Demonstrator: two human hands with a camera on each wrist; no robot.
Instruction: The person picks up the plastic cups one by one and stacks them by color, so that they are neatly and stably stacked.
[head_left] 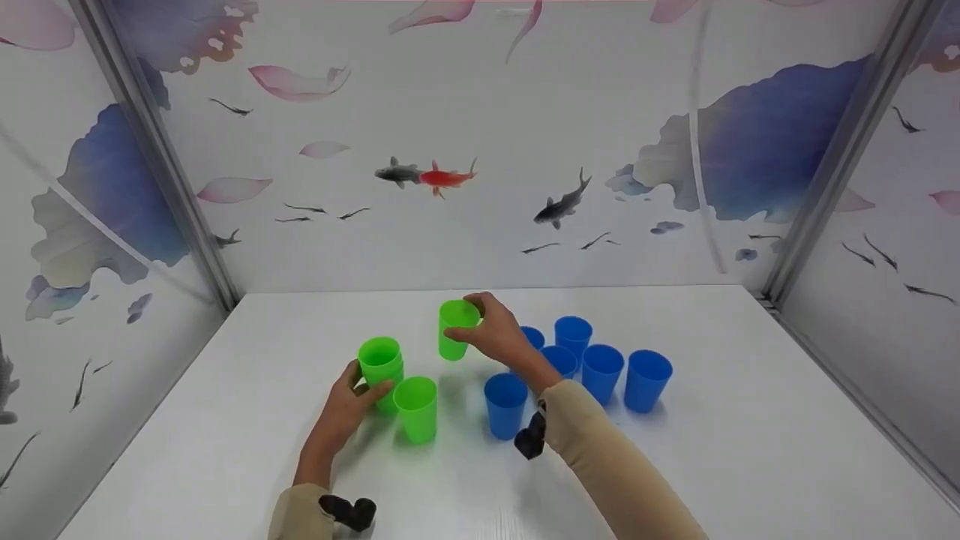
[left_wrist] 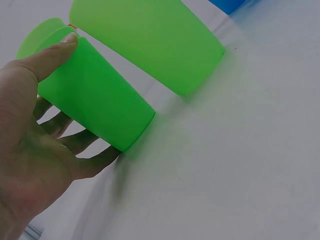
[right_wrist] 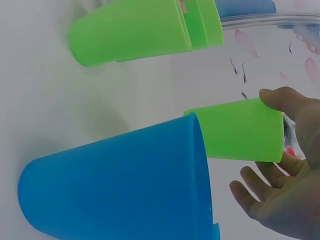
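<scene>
My left hand (head_left: 339, 414) grips a short stack of nested green cups (head_left: 384, 375) standing upright on the table, thumb on the near side. In the left wrist view, the fingers curl behind the outer green cup (left_wrist: 100, 95), and a second rim shows above it. My right hand (head_left: 501, 334) holds another green cup (head_left: 452, 341) near its rim, between thumb and fingers, raised above the table. The right wrist view has this raised cup (right_wrist: 240, 132) partly behind a blue cup (right_wrist: 115, 182). A third green cup (head_left: 417, 412) stands upright just right of the stack.
Several blue cups stand upright on the white table (head_left: 750, 450), some partly hidden by my right arm. The nearest blue cup (head_left: 505, 409) is left of that forearm; the rightmost blue cup (head_left: 648, 384) stands farther off. Patterned panels (head_left: 480, 247) enclose the table's back and sides.
</scene>
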